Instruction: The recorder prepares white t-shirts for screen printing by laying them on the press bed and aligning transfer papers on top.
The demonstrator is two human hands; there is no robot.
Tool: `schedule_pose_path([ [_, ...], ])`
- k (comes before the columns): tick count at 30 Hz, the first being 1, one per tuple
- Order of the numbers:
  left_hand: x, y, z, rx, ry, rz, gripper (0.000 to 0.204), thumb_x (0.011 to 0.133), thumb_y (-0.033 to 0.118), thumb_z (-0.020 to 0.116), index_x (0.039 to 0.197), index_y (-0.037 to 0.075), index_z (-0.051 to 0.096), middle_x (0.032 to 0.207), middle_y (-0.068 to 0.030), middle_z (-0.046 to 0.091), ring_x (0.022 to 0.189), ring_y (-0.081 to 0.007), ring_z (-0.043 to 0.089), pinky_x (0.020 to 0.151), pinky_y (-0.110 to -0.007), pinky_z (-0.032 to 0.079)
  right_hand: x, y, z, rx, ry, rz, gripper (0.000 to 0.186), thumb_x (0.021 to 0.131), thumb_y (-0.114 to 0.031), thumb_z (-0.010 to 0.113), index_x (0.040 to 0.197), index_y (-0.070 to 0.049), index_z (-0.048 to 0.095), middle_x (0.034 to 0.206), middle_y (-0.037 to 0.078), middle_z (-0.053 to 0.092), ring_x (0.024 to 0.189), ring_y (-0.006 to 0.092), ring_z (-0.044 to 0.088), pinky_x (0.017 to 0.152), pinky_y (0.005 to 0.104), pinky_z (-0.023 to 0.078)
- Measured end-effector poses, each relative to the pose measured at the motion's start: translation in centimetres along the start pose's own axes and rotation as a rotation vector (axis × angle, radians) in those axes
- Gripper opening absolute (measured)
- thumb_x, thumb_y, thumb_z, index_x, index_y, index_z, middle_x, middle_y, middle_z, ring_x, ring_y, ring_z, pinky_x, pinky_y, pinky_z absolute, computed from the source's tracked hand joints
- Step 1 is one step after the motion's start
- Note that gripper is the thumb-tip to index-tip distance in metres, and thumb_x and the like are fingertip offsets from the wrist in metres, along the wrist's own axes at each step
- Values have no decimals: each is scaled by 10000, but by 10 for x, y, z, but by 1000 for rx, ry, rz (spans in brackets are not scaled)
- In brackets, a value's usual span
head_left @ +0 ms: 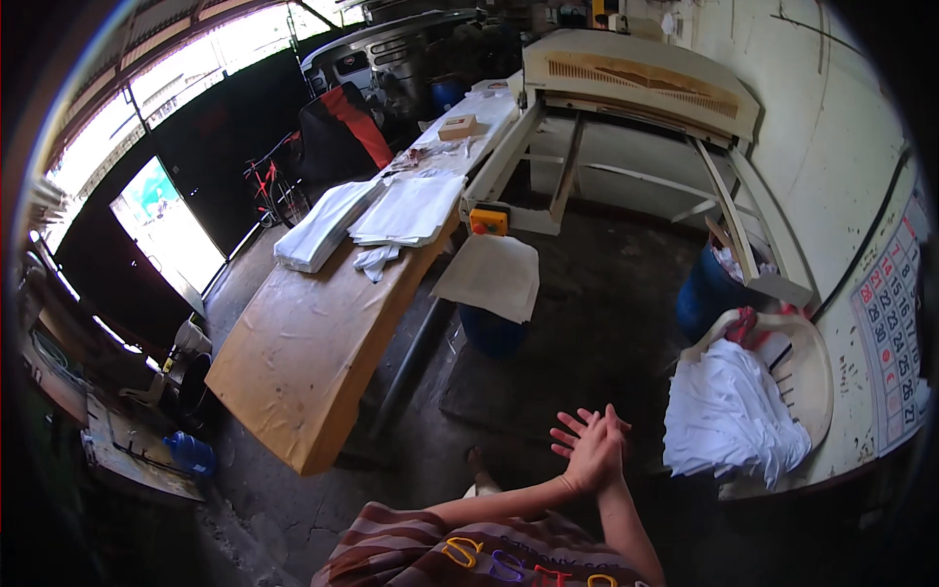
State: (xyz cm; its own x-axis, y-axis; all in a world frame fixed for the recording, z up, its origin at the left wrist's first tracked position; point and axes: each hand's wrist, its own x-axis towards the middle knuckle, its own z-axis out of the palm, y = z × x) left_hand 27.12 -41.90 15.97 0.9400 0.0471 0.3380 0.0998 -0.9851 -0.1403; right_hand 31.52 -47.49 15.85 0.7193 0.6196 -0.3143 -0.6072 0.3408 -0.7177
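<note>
Left hand [598, 457] overlaps the right hand [581, 431], whose fingers spread apart; I can't clearly tell the left's; white cloth [732, 413] lies right of them, worktop [303, 342] left

Ahead of my fingers [613, 423], dark floor [597, 333] gives open passage, with the blue drum [494, 333] standing forward-left. On my right, the chair [822, 367] heaped with white fabric [729, 416] blocks the way. Leftward, I could sweep across the desk's [303, 338] bare near end; farther along, folded stacks [328, 230] obstruct it.
</note>
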Motion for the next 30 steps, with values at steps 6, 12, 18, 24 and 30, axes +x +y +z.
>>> schedule_pose_path([
  [6, -43, -5, 14, -1465, -451, -46, 342, 906, 325, 424, 871, 20, 575, 752, -56, 575, 748, -195, 549, 895, -350, 349, -71, 38, -66, 71, 211, 225, 409, 872, -432, 486, 915, -35, 573, 793, 87, 615, 719, 179, 601, 651, 308, 494],
  [12, -100, -53, 15, -1399, -434, -729, 543, 920, 393, 422, 524, 34, 511, 482, -2, 470, 481, -63, 402, 455, -254, 312, -175, 42, -113, -14, 605, 68, 295, 857, -289, 531, 697, -43, 563, 628, 65, 584, 562, 144, 568, 523, 252, 456],
  [18, -32, -50, 39, -1398, 92, -721, 584, 936, 418, 343, 475, 69, 423, 417, 2, 370, 395, -78, 332, 397, -260, 261, -184, 4, -158, 232, 909, -356, 210, 841, -256, 554, 783, -55, 539, 692, 54, 575, 561, 131, 551, 510, 267, 458],
  [24, 107, 27, -22, -1845, 224, -367, 316, 895, 254, 351, 1030, 33, 533, 921, -83, 552, 939, -188, 516, 916, -313, 350, -129, -106, -107, 63, 944, -799, 270, 877, -299, 492, 1017, -70, 519, 950, 74, 575, 794, 148, 566, 671, 279, 461],
  [30, 97, 104, -15, -1767, -412, 146, 675, 905, 535, 197, 1284, 10, 385, 1361, -119, 351, 1345, -256, 137, 1081, -382, 29, -46, -93, -64, 203, 589, -694, 489, 871, -440, 492, 1218, -102, 423, 1163, 57, 527, 1012, 171, 524, 800, 304, 401],
])
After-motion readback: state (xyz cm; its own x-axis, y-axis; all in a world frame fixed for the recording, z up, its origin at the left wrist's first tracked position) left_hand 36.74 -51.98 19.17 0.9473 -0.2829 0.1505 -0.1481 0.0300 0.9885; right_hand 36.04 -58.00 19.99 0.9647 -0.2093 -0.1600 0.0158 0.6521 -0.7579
